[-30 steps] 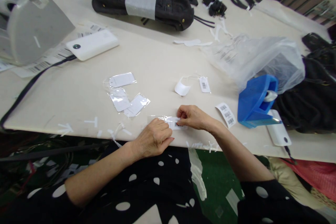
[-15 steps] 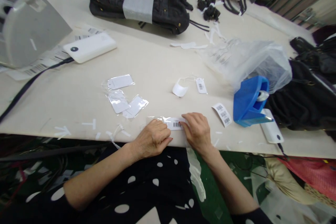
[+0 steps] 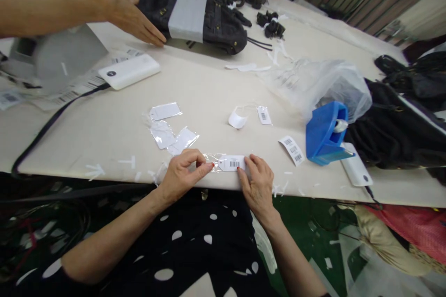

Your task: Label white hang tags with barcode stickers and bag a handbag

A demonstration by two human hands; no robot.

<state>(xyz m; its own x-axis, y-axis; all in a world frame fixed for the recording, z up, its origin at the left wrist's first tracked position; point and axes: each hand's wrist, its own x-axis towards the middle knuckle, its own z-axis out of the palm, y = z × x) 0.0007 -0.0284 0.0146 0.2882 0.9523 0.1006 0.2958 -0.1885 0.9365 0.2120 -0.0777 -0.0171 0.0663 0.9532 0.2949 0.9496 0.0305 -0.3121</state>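
Both hands work low at the table's near edge. On one side the left hand [image 3: 181,172] curls loosely, its thumb laid along the clear sleeve [image 3: 209,157] — whether it pinches the film I can't tell. Opposite, the right hand [image 3: 258,184] has thumb and fingertips slightly parted at the far end of the barcode tag [image 3: 232,163]; I can't make out how firmly it grips. That tag lies flat between the two hands, barcode up.

Just beyond, to the left, sleeved white tags [image 3: 163,111] overlap; a curled tag [image 3: 237,119] sits farther right. Past the right hand come a strip of barcode stickers [image 3: 292,150] and a blue dispenser [image 3: 322,134]. Across the table [image 3: 205,88], a co-worker's hand [image 3: 134,17] reaches in beside a black bag [image 3: 223,23] wrapped with a pale band.
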